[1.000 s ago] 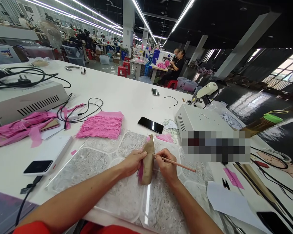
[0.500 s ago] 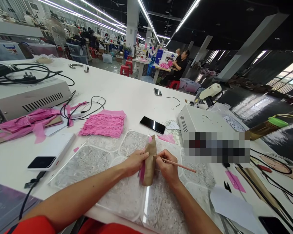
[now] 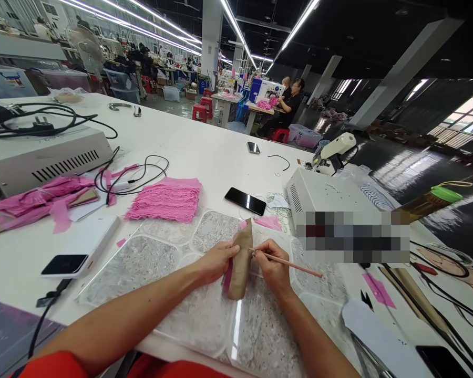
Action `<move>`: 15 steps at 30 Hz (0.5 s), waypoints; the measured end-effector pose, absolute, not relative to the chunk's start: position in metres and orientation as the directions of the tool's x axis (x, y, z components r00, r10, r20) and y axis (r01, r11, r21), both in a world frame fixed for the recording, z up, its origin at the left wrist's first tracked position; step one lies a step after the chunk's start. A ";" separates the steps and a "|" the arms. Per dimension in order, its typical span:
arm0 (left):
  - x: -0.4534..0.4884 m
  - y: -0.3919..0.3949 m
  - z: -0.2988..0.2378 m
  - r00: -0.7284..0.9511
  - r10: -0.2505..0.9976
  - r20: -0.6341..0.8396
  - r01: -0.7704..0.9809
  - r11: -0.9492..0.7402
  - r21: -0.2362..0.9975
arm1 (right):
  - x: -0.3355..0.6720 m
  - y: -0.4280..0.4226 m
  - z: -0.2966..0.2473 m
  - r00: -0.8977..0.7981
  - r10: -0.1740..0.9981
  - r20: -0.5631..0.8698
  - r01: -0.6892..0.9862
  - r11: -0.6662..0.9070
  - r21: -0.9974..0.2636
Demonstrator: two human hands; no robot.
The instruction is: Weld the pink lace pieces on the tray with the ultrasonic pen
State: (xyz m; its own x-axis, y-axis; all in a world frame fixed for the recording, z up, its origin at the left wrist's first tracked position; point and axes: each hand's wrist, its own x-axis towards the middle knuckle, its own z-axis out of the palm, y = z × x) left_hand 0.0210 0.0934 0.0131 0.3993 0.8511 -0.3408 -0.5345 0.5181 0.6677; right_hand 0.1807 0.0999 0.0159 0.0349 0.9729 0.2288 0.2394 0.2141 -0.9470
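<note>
My left hand (image 3: 219,261) is closed on a brown paper pattern piece (image 3: 241,266), thumb on its face, with pink fabric (image 3: 226,273) showing along its left edge. The piece is held raised and tilted above a clear-topped, stone-patterned mat (image 3: 205,315). Pinched in my right hand (image 3: 274,265) is a light-brown pencil (image 3: 295,267); its tip end is at the right side of the paper, though I cannot tell whether it touches. Beyond my left hand lies a stack of pink fabric pieces (image 3: 164,200).
A black phone (image 3: 245,201) lies beyond my hands. Grey metal boxes with vents (image 3: 59,155) stand left and right. At right are a white paper (image 3: 378,331), small black snips (image 3: 366,300), cords and a green-lidded bottle (image 3: 446,194). A person (image 3: 291,105) sits at a sewing machine farther off.
My right hand and the pencil have shifted slightly right, and the pencil's rear end sits a little farther out. The left hand keeps its hold. The whole view has moved slightly.
</note>
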 end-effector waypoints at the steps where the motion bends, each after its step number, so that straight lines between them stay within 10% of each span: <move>1: 0.021 0.093 0.013 0.396 0.852 -0.343 -0.536 0.518 0.667 | 0.180 0.099 0.016 0.026 0.974 0.225 0.237 0.213 -0.948; 15: 0.020 0.094 0.016 0.416 0.837 -0.355 -0.509 0.538 0.672 | 0.181 0.100 0.024 0.032 0.979 0.202 0.194 0.192 -0.962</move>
